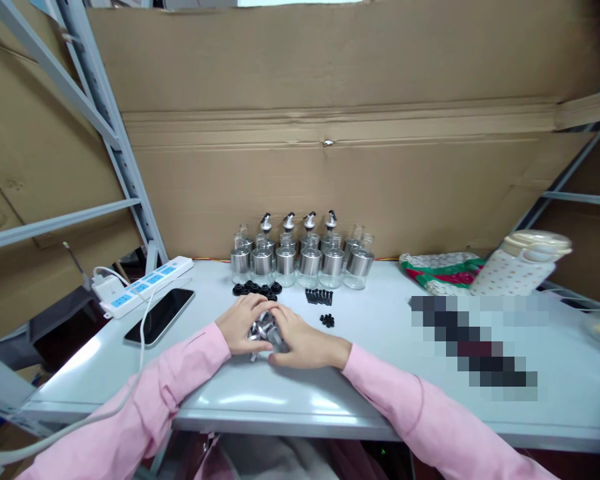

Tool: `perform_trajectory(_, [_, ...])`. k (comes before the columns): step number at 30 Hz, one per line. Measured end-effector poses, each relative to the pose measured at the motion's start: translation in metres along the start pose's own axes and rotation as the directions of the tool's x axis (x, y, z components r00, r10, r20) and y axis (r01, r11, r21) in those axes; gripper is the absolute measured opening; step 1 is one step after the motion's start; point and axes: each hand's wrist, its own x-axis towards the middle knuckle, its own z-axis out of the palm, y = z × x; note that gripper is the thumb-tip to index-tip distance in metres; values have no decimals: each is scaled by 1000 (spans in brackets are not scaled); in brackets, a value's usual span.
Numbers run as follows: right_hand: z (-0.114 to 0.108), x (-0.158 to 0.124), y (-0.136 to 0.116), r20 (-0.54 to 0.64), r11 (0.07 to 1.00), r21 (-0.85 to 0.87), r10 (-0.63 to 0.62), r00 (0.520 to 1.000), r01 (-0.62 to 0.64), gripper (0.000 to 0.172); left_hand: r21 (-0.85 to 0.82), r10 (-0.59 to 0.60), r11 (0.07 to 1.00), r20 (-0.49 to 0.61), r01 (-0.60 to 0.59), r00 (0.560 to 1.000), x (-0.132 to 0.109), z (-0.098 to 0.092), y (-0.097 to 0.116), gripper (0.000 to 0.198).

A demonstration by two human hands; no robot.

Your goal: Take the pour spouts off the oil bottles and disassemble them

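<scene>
A pile of shiny metal pieces (266, 329) lies on the table near its front middle. My left hand (241, 325) curves around the pile's left side, and my right hand (300, 339) curves around its right side, fingertips close together at the back. Both hands' fingers are bent around the metal pieces, partly hiding them. Just behind the hands are black round caps (257, 289). Small black tubes (319, 297) stand in a row to the right, with tiny black pieces (327, 321) in front of them. Glass bottles with metal bands (310, 261) stand behind; several at the back carry pour spouts (289, 221).
On the left are a black phone (161, 316), a white power strip (150, 287) and a white cable (143, 333). At the right are a patterned cloth (443, 270), a tilted dotted jug (517, 267) and a blurred-out dark object (473, 343). Cardboard (330, 187) walls the back.
</scene>
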Motion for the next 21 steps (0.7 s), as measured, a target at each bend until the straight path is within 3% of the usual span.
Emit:
perform_trajectory(5, [-17, -4, 2, -28, 995, 77, -54, 998, 56, 78, 95, 101, 992, -167, -86, 981, 0, -2, 5, 73])
perform_trajectory(8, [-28, -6, -5, -193, 998, 46, -23, 981, 33, 59, 190, 218, 968, -316, -163, 923, 5, -8, 15, 62])
perform_trajectory(11, [-35, -10, -25, -359, 993, -44, -117, 926, 108, 42, 296, 345, 925, -399, -237, 850, 9, -16, 34, 49])
perform_trajectory(14, [-27, -27, -53, -438, 982, -127, -180, 881, 138, 35, 365, 415, 893, -446, -263, 793, 1, -16, 63, 29])
perform_trajectory(16, [-8, -46, -66, -509, 977, -146, -209, 835, 156, 30, 282, 370, 923, -470, -261, 802, -17, -7, 86, 21])
perform_trajectory(17, [4, -57, -70, -477, 965, -168, -259, 840, 202, 21, 194, 360, 933, -465, -303, 809, -30, 0, 97, 19])
perform_trajectory(18, [17, -69, -72, -387, 942, -183, -331, 861, 280, 15, 88, 377, 924, -387, -373, 842, -45, 7, 106, 18])
perform_trajectory(19, [29, -81, -72, -269, 902, -165, -431, 861, 400, 23, -36, 311, 941, -301, -337, 901, -61, 15, 115, 16])
perform_trajectory(21, [44, -106, -69, -200, 889, -125, -458, 866, 441, 38, -221, 248, 937, -120, -270, 961, -94, 26, 131, 17])
